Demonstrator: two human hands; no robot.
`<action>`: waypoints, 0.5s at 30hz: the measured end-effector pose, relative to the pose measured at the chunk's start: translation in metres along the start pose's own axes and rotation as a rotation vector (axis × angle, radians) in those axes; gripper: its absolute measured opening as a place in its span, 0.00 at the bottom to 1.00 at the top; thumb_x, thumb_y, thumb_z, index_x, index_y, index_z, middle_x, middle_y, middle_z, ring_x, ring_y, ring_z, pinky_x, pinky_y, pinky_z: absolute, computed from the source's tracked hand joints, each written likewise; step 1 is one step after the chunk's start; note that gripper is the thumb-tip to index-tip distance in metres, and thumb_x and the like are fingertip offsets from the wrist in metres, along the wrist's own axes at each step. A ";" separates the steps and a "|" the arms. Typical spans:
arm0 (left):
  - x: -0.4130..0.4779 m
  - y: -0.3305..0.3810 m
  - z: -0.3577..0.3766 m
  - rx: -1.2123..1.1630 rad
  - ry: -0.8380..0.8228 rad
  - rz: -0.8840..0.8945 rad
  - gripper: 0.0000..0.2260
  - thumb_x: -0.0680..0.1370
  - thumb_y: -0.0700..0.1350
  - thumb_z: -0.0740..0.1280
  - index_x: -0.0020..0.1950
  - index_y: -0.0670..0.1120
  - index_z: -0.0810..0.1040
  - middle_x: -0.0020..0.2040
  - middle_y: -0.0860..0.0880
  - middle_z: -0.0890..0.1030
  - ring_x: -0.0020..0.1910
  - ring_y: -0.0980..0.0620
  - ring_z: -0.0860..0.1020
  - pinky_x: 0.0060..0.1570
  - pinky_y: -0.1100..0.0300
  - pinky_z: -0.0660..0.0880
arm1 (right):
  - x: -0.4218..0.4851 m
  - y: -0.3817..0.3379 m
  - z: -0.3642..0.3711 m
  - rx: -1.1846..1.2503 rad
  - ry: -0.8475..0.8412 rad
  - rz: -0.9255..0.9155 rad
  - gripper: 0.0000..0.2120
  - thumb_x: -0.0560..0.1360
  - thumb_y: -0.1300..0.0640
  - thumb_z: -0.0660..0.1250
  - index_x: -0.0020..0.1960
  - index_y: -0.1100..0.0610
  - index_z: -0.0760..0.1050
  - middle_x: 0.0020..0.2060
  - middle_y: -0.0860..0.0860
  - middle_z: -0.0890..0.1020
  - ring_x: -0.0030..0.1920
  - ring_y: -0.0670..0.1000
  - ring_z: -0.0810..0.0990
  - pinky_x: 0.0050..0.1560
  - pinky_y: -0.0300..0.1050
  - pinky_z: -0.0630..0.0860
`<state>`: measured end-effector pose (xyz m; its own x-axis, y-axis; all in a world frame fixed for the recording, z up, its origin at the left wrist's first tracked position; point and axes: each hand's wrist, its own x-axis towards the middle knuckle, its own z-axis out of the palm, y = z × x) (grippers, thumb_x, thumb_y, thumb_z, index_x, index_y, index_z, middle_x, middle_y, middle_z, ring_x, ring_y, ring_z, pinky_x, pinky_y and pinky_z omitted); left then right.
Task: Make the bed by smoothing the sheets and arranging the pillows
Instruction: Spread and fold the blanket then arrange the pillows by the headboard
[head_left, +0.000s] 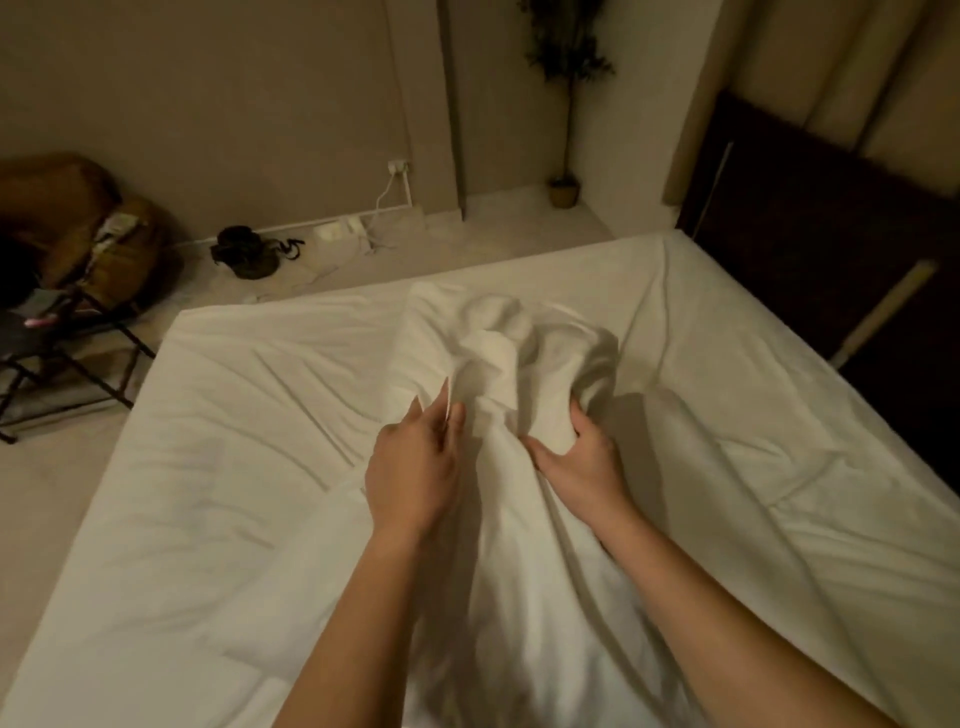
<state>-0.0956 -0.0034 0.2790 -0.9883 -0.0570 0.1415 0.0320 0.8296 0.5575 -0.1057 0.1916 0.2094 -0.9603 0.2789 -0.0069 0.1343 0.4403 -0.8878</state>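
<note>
A bed with a wrinkled white fitted sheet (234, 415) fills the lower view. In its middle lies a bunched white cloth (498, 353), rumpled into folds and running down toward me. My left hand (415, 467) pinches an edge of this cloth between thumb and fingers. My right hand (576, 457) grips a thick fold of the same cloth, fingers curled into it. Whether the cloth is a pillowcase or a top sheet I cannot tell. No separate pillow shows.
A dark headboard (831, 249) runs along the bed's right side. Left of the bed stands a folding rack (67, 358) with brown bags. On the floor beyond lie a dark object (244, 252) and a power strip with cables (343, 231). A potted plant (563, 187) stands in the corner.
</note>
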 end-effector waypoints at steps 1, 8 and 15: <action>-0.006 0.020 0.005 0.016 -0.006 0.017 0.23 0.82 0.67 0.53 0.77 0.67 0.63 0.68 0.53 0.78 0.64 0.42 0.77 0.53 0.46 0.79 | -0.001 0.003 -0.022 -0.002 0.009 0.004 0.41 0.63 0.31 0.73 0.74 0.36 0.65 0.59 0.40 0.83 0.60 0.47 0.82 0.61 0.48 0.80; -0.062 0.168 0.074 0.033 -0.122 0.027 0.25 0.74 0.73 0.61 0.63 0.59 0.75 0.54 0.56 0.79 0.56 0.44 0.76 0.46 0.51 0.75 | -0.007 0.059 -0.193 -0.069 0.036 0.059 0.45 0.62 0.30 0.71 0.76 0.40 0.62 0.60 0.41 0.82 0.61 0.49 0.80 0.62 0.49 0.79; -0.109 0.292 0.190 -0.105 -0.192 -0.076 0.13 0.81 0.62 0.59 0.54 0.57 0.77 0.48 0.56 0.80 0.54 0.45 0.78 0.48 0.50 0.76 | -0.006 0.141 -0.352 -0.233 -0.010 0.115 0.51 0.62 0.25 0.67 0.79 0.43 0.58 0.69 0.45 0.76 0.69 0.55 0.73 0.66 0.53 0.75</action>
<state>-0.0071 0.3506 0.2714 -0.9984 -0.0023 -0.0571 -0.0386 0.7640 0.6440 0.0049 0.5526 0.2464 -0.9375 0.3309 -0.1074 0.2946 0.5910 -0.7510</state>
